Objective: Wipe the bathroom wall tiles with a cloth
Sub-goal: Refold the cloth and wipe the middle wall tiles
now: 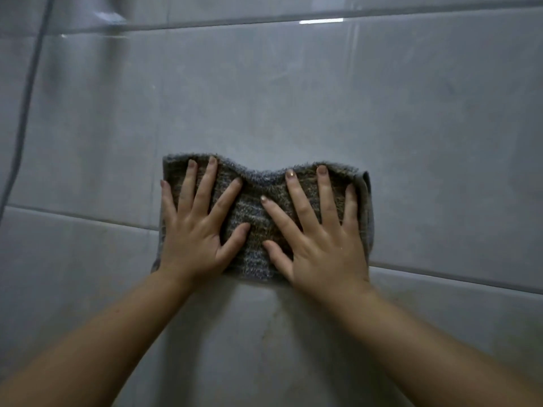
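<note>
Item: grey terry cloth (258, 218), folded. Location: centre of the frame, lying flat against the wall tiles (293, 98), straddling the horizontal grout line (440, 273) that runs from left of centre down toward the lower right.

Holding: the left hand (195, 230) covers the cloth's left half and the right hand (320, 239) its right half. Both hands are flat, fingers straight and fanned apart, palms bearing on the fabric; nothing is pinched or curled round. Thumbs point inward and lie close to each other over the middle strip without touching. Both forearms enter from the bottom corners of the frame.

Probable reason for the hold: on an upright surface the cloth stays up only by pressure, and two spread palms load nearly its whole area, so a broad swath of tile would be rubbed in one pass.

Appearance of cloth: looped, nubby pile, mottled grey with brownish and bluish flecks. Top edge dips between the two sets of fingertips, where nothing supports it. A folded layer shows at the right edge, a smoother bluish hem beyond the right little finger. The lower left corner peeks out beside the left wrist.

Tiles: large, glossy, pale grey, laid horizontally; faint streaks and a dull vertical mark (269, 324) below the cloth suggest wiping remains there.

Also present: thin dark cord or hose (28, 98) down the left edge; bright reflection (321, 21), upper centre.
</note>
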`<control>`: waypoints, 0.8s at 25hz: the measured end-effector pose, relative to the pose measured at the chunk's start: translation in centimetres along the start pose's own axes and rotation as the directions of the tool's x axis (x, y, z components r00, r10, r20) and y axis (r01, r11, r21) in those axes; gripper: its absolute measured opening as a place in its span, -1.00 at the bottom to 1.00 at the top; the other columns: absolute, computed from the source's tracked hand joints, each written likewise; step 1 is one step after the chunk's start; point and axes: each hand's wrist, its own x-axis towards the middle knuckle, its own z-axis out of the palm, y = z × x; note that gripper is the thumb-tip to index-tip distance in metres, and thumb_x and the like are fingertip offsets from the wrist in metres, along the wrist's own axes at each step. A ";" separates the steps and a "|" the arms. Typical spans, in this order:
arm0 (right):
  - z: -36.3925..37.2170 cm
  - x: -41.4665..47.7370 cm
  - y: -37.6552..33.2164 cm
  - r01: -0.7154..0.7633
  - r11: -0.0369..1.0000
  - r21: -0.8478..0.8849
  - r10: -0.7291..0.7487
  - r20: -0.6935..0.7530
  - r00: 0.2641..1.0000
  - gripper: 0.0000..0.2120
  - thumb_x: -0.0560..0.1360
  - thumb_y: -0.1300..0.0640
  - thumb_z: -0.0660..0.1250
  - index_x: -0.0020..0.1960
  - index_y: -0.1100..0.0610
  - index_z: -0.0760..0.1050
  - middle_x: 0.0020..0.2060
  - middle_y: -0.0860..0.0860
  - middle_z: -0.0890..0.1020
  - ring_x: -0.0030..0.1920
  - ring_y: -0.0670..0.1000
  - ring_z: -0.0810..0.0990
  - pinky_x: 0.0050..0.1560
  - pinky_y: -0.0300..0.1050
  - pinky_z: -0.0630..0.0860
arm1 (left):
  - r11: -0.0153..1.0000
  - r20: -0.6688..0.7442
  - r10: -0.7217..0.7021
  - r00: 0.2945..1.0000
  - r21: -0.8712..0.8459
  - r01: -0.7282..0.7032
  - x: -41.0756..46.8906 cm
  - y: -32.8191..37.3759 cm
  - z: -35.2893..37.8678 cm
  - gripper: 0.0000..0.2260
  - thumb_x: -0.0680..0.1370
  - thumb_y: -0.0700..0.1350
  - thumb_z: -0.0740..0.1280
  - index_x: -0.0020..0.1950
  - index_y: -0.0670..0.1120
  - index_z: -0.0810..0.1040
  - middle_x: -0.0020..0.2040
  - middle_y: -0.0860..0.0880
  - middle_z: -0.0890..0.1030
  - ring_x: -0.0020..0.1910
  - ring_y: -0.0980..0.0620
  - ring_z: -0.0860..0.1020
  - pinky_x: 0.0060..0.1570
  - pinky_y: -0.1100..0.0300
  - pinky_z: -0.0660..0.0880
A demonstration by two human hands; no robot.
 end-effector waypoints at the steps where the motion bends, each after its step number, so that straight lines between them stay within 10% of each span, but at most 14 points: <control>1: -0.2 -1.1 1.1 0.002 1.000 -0.001 -0.002 -0.005 1.000 -0.44 0.55 -0.26 0.14 0.49 -0.09 0.31 0.53 0.11 0.23 0.51 0.34 0.12 0.42 0.43 0.08 | 1.000 -0.002 0.007 1.000 -0.004 -0.007 -0.1 1.5 0.2 -0.41 0.57 0.25 0.10 0.56 0.07 0.17 0.60 -0.15 0.11 0.59 -0.21 0.02 0.44 -0.42 -0.08; 20: -5.5 -16.2 23.2 -0.077 0.996 -0.045 0.073 -0.081 0.994 -0.44 0.52 -0.24 0.18 0.47 -0.10 0.35 0.51 0.12 0.27 0.51 0.32 0.16 0.43 0.42 0.06 | 1.000 -0.021 -0.012 1.000 0.001 0.012 1.3 29.5 2.0 -0.42 0.57 0.27 0.09 0.57 0.12 0.20 0.61 -0.10 0.11 0.59 -0.18 0.04 0.44 -0.40 -0.04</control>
